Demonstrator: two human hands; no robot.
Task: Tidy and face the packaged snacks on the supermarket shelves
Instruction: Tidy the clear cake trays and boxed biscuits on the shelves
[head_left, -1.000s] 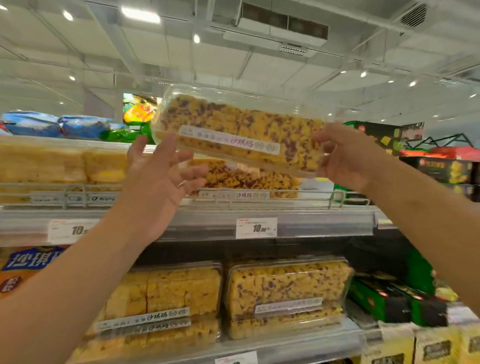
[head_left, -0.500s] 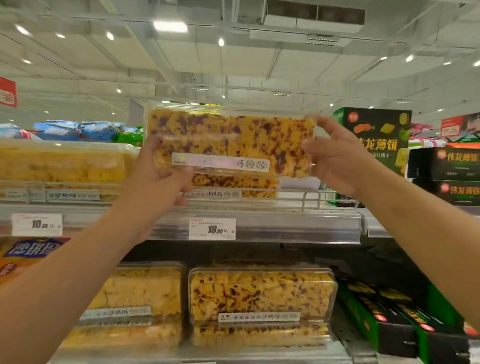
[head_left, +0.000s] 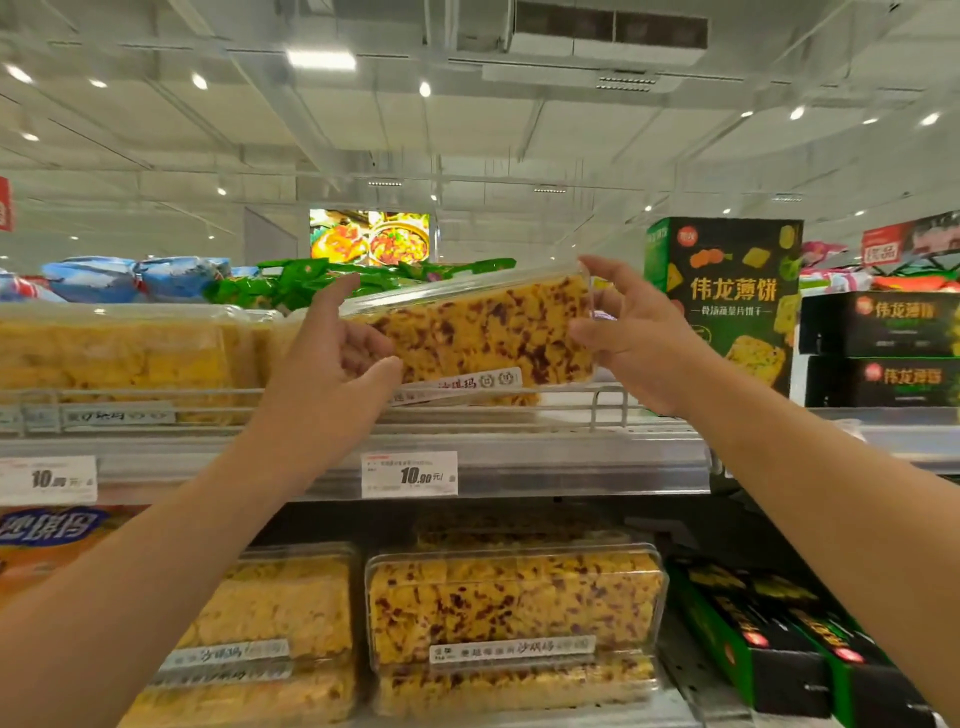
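So the clear snack box (head_left: 483, 332) has come down since a second ago: you had it up near eye level, now it's tilted and landing on the pack already at the front edge of the top shelf (head_left: 519, 467). Your left hand (head_left: 332, 358) grips its left end, and your right hand (head_left: 628, 332) pinches the right end. Looks like it just needs levelling, label out.

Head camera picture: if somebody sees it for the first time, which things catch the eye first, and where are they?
First comes the clear snack box of yellow, red-speckled pieces, held tilted at centre above the upper shelf rail by the left hand and right hand. Next, the dark green cracker carton stands at upper right. Matching speckled boxes fill the lower shelf.
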